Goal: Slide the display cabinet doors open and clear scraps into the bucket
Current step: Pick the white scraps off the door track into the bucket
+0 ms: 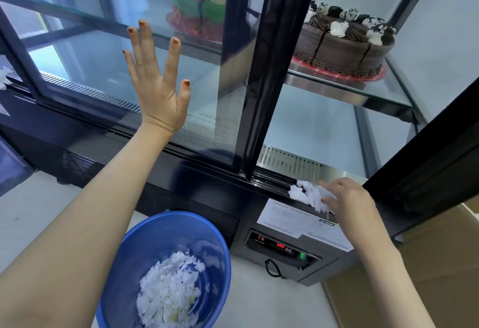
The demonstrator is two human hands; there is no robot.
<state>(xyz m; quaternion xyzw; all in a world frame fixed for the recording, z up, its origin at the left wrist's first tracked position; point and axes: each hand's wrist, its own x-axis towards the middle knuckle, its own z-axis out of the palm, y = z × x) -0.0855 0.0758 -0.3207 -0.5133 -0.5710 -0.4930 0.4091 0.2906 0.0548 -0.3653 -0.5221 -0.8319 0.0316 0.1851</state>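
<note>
I am in the clearing step. My left hand lies flat on the glass door, fingers spread wide and gripping nothing. The door is slid over to the left, so the right side of the display cabinet is open. My right hand is on a clump of white scraps. The clump sits on the bottom ledge of the cabinet, right at the door track. My fingers are bent down over the clump, and I think they are pinching it. Next I need to lift the clump up, take it left and down, and let go over the blue bucket. I should hold all of it tight, or bits may drop on the white tabletop. The bucket stands on the tabletop just in front of the cabinet, between my two arms. It has a heap of white scraps in the bottom, with lots of room left. Inside the cabinet, a chocolate cake sits on the glass shelf on the open side. A bright colourful cake sits behind the glass door.
</note>
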